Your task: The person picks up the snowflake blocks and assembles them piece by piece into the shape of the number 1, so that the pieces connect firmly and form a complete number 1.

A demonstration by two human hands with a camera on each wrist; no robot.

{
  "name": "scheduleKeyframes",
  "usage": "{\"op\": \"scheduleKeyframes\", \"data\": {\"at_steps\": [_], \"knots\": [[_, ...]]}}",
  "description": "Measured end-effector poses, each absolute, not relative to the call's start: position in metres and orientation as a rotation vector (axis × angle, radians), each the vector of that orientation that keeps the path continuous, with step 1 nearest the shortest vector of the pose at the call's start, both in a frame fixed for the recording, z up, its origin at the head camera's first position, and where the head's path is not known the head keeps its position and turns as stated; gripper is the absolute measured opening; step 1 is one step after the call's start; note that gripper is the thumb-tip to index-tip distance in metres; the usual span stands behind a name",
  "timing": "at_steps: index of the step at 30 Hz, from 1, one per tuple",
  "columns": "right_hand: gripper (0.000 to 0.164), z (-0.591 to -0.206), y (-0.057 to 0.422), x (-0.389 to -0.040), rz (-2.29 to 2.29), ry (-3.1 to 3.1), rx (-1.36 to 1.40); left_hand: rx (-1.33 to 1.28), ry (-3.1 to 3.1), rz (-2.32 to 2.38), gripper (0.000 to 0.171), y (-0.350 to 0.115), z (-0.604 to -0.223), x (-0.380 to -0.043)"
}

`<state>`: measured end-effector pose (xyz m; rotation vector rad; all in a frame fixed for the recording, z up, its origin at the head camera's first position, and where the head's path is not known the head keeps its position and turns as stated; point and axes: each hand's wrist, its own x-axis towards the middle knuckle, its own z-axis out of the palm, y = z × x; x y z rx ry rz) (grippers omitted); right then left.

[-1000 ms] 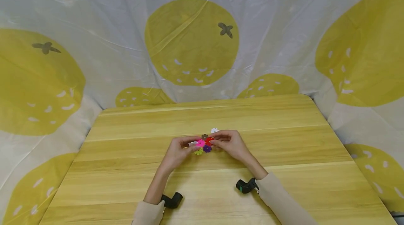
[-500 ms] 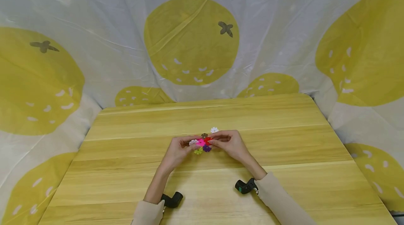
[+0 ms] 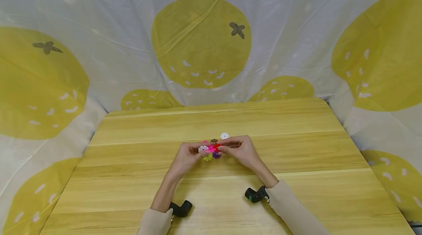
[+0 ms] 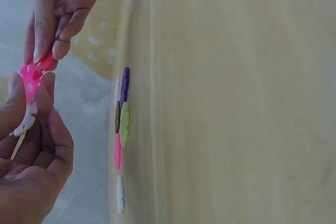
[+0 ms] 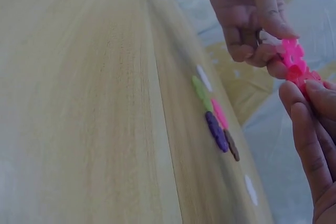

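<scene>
My left hand [image 3: 186,160] pinches a bright pink snowflake disc [image 4: 31,80], a flat notched plastic disc. A white snowflake disc [image 3: 203,149] sits beside it in the same hand, with a thin yellowish edge [image 4: 19,145] below. My right hand [image 3: 242,150] pinches a red snowflake disc [image 5: 297,75] between thumb and fingers. The pink and red discs meet at their edges, the red one tilted against the pink. Both hands are above the table, and fingers cover parts of the discs.
Loose snowflake discs lie on the wooden table [image 3: 138,132] below the hands: purple [image 5: 216,131], green [image 5: 201,93], brown [image 5: 232,145], pink [image 5: 219,113] and two white, one [image 3: 225,135] behind the right hand. A patterned cloth [image 3: 280,44] hangs behind the table.
The white disc in my left hand has turned from nearly edge-on to face the head camera more. The held pink disc has tilted, and a pink disc behind it shows now. Both hands stay almost in place.
</scene>
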<state>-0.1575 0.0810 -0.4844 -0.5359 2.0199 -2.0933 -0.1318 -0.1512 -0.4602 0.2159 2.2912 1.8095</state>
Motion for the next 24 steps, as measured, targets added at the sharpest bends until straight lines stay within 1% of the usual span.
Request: {"op": "scheduleKeyframes", "data": {"at_steps": [8, 13, 20, 24], "knots": [[0.02, -0.482, 0.085, -0.158, -2.053, 2.011, -0.55, 0.313, 2.277, 1.733, 0.031, -0.155, -0.457, -0.13], [0.019, -0.483, 0.086, -0.157, -2.013, 2.111, -0.552, 0.33, 2.305, 1.69, 0.032, -0.158, -0.458, -0.129], [0.018, -0.487, 0.079, -0.154, -2.057, 2.116, -0.467, 0.434, 2.517, 1.644, 0.044, -0.15, -0.458, -0.127], [0.021, -0.49, 0.071, -0.151, -2.103, 2.07, -0.404, 0.464, 2.572, 1.642, 0.043, -0.143, -0.459, -0.127]]}}
